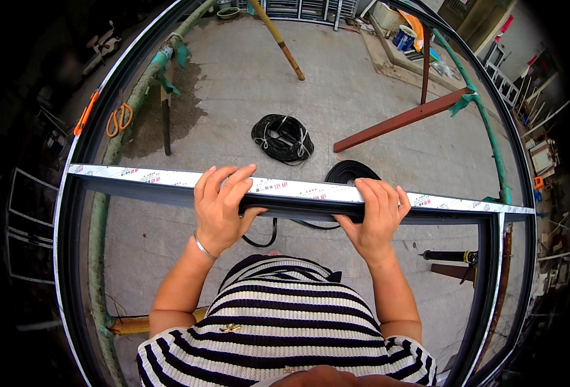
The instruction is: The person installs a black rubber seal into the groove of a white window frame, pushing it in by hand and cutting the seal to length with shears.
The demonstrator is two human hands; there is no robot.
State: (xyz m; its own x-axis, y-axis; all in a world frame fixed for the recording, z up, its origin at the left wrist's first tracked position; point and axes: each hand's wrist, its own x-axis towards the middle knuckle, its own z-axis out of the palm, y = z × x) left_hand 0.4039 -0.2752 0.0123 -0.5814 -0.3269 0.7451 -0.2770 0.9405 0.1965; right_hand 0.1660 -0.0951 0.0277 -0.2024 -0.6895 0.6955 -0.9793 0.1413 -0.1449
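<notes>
A large dark window frame lies around me, with a crossbar covered in white printed film running across it. My left hand, a bracelet at its wrist, grips the crossbar left of the middle, fingers over the top and thumb against the near side. To the right, my right hand clasps the same bar in the same way. A black rubber strip dangles in a loop below the bar between the hands; whether the thumbs press on it I cannot tell. Beyond the bar, a black coil of strip rests on the floor.
Orange-handled scissors and an orange utility knife lie at the frame's left side. Green poles and a red-brown beam stand beneath. A tied black bundle and a caulking gun are on the floor.
</notes>
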